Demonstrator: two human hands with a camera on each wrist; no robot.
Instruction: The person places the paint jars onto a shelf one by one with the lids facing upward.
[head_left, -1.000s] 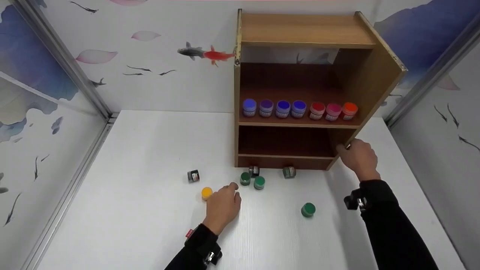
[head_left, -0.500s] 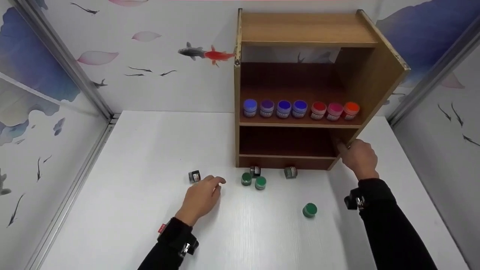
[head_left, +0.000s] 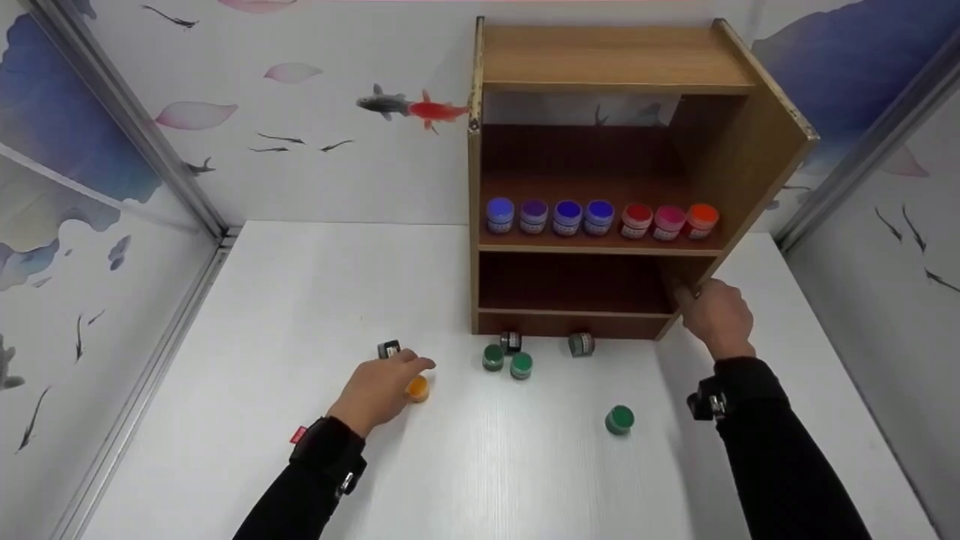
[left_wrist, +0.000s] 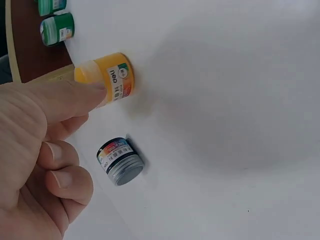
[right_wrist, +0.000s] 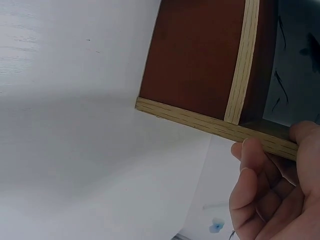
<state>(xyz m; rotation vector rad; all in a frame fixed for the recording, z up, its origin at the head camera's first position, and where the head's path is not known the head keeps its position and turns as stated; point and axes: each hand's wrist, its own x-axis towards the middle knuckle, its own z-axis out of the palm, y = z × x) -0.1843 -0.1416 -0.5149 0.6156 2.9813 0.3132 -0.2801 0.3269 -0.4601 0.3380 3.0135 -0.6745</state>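
My left hand (head_left: 379, 391) is low over the table, beside an upright yellow paint jar (head_left: 418, 388). In the left wrist view the thumb (left_wrist: 75, 99) overlaps this jar, and the other visible fingers are curled; whether they pinch it is hidden. A black paint jar (left_wrist: 120, 161) lies on its side close to the hand. My right hand (head_left: 720, 319) grips the lower right side panel of a wooden shelf unit (head_left: 615, 56), its thumb on the inner side, as the right wrist view (right_wrist: 272, 185) fits.
On the middle shelf stands a row of blue, purple, red, pink and orange jars (head_left: 637, 221). Before the unit are two green jars (head_left: 520, 366), a tipped black jar (head_left: 511, 343) and a tipped dark green jar (head_left: 581, 344). Another green jar (head_left: 619, 420) stands nearer me.
My left hand has moved left, passing over the yellow paint jar, which was hidden half a second ago and shows again now. The right hand keeps its hold on the shelf unit.
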